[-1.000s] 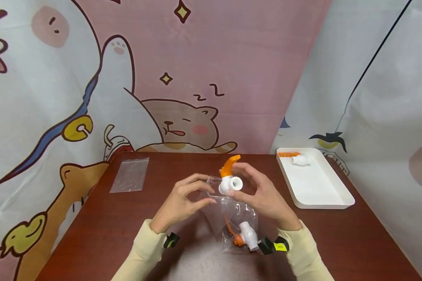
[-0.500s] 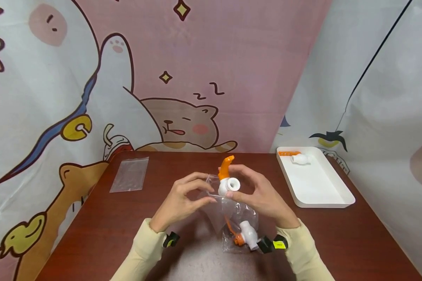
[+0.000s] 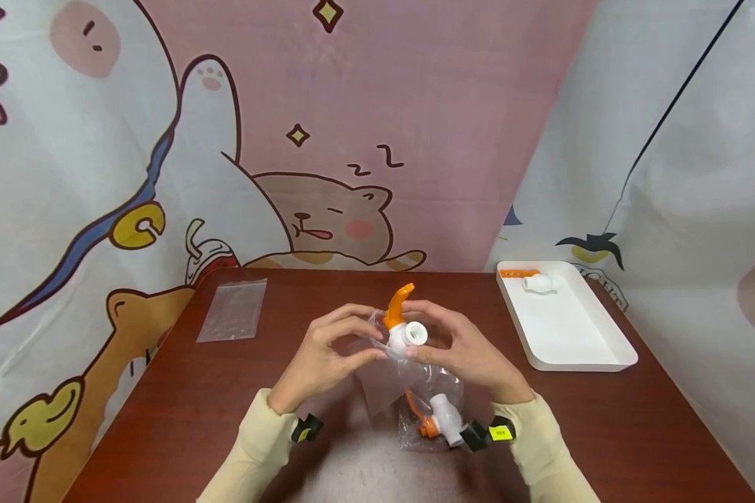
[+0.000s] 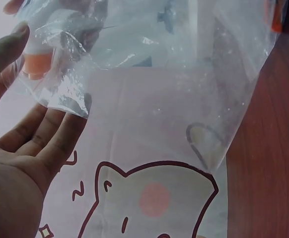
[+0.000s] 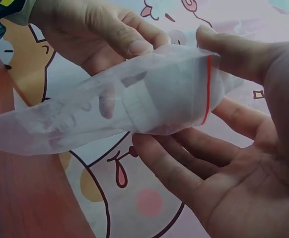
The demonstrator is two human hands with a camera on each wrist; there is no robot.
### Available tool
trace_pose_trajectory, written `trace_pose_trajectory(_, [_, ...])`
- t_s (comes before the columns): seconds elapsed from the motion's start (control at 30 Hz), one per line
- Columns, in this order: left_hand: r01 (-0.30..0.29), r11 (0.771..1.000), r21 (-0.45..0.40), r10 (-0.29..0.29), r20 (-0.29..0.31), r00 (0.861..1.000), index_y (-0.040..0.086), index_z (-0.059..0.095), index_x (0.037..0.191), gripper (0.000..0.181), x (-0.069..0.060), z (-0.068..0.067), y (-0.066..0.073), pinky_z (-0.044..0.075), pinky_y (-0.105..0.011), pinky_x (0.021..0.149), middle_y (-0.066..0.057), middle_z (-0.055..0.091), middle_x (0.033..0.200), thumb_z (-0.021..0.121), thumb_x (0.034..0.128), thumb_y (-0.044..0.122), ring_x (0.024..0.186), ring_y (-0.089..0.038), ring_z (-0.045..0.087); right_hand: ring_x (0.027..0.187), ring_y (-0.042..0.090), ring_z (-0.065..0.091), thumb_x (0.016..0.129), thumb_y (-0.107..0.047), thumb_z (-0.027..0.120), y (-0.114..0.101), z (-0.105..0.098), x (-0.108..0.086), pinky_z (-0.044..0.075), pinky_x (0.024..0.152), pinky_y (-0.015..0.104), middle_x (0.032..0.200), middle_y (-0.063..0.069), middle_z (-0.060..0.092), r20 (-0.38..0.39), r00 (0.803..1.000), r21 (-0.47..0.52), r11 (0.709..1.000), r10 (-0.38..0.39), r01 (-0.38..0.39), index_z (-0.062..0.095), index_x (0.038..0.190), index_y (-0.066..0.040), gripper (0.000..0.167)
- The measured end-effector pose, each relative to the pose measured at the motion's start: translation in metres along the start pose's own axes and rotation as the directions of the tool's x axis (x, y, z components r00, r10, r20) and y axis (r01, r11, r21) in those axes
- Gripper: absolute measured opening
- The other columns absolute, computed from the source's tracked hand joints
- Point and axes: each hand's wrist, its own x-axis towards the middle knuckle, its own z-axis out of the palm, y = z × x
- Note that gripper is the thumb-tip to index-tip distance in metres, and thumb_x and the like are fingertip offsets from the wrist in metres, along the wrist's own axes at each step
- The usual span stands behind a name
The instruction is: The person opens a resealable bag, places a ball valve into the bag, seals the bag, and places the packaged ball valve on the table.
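Observation:
A white valve with an orange handle [image 3: 399, 337] stands in the mouth of a clear zip bag [image 3: 383, 384], its handle pointing up. The left hand [image 3: 327, 356] pinches the bag's rim from the left. From the right, the right hand [image 3: 471, 349] grips the valve between thumb and fingers. The right wrist view shows the white body inside the bag [image 5: 159, 99], near the red seal line, with the right hand [image 5: 249, 148] around it. In the left wrist view the bag [image 4: 159, 99] hangs beside the left hand [image 4: 30, 158].
Below the hands, a second bagged valve [image 3: 446, 419] with an orange handle lies on the table [image 3: 327, 461]. A flat clear bag [image 3: 232, 311] lies at the back left. At the right, a white tray [image 3: 572, 328] holds an orange part [image 3: 519, 274] and a white part [image 3: 539, 283].
The valve has moved slightly left and down into the bag's mouth, its handle tilting a little. The right hand has come slightly left with it; the left hand has barely moved.

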Motion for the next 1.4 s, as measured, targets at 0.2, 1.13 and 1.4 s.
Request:
trace_pose_trajectory(0.2, [0.026,0.999,-0.030,-0.026,0.005,1.000,0.016,0.075,0.105,0.027,-0.001,0.000,0.001,0.062,-0.033,0.086,-0.006,0.068,0.124,0.087,0.0813,0.010,0.111,-0.021,0.069,0.127,0.017,0.061,0.092,-0.013,0.077,0.004,-0.004,0.000,0.051,0.102,0.025,0.144,0.010,0.062,0.022,0.998,-0.061,0.996,-0.064,0.065,0.057,0.144,-0.008,0.056])
trace_pose_trajectory(1.13, [0.111,0.986,-0.128,-0.123,-0.087,0.989,0.011,0.074,0.089,0.013,-0.001,0.003,0.002,0.063,-0.033,0.076,-0.013,0.072,0.109,0.084,0.0830,0.005,0.099,-0.026,0.072,0.123,0.025,0.067,0.092,-0.007,0.076,0.012,0.006,0.010,0.059,0.092,0.029,0.130,0.011,0.071,0.036,0.996,0.063,0.995,-0.081,0.078,0.073,0.125,-0.005,0.033])
trace_pose_trajectory(1.4, [0.145,0.977,-0.156,-0.164,-0.117,0.979,0.011,0.074,0.087,0.012,-0.001,0.004,0.003,0.063,-0.031,0.073,-0.012,0.074,0.107,0.084,0.0836,0.005,0.095,-0.021,0.072,0.118,0.018,0.068,0.095,-0.012,0.074,0.011,0.005,0.009,0.058,0.092,0.026,0.126,0.007,0.072,0.022,0.999,0.014,0.999,-0.046,0.045,0.074,0.124,-0.011,0.029])
